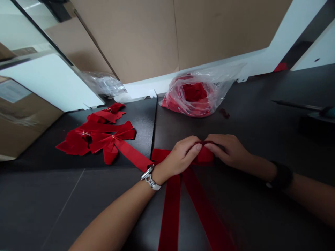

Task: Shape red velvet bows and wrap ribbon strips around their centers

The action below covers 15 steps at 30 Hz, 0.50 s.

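Both hands, left hand (pixel 180 157) and right hand (pixel 227 150), pinch the red ribbon (pixel 170 205) with closed fingers at mid-tabletop. Finished red bows (pixel 102 137) lie well to the left; a plastic bag (pixel 199 92) of red material sits behind. The dark tabletop (pixel 261 122) meets cardboard sheets (pixel 146 35).

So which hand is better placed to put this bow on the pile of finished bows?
Probably the left hand: the finished bows lie on its side of the table, while the right hand would have to cross over.
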Each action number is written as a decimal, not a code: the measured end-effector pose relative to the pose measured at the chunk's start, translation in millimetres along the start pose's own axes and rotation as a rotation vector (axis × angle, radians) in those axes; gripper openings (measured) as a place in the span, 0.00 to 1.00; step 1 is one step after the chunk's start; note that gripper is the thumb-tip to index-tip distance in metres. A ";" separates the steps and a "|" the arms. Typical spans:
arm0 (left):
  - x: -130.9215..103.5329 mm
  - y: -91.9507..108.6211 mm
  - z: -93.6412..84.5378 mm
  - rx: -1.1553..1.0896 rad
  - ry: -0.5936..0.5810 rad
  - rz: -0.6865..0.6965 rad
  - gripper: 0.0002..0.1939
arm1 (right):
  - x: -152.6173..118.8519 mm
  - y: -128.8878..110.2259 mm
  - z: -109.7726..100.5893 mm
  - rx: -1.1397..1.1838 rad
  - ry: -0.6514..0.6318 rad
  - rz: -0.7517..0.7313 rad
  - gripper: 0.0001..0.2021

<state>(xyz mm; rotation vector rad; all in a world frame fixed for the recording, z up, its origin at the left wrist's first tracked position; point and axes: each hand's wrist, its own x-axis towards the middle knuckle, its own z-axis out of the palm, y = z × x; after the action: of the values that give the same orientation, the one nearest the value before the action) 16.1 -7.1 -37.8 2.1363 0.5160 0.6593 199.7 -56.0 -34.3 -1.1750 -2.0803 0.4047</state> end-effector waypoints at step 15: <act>-0.4 2.5 -10.3 -0.106 -0.198 -0.067 0.16 | -5.4 10.0 2.9 -0.191 0.066 -0.212 0.12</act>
<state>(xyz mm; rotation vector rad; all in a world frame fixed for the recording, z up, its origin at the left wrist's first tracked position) 9.9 -2.7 -30.4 2.0479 0.4330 0.4231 205.7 -54.9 -44.3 -1.0447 -2.1955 0.0678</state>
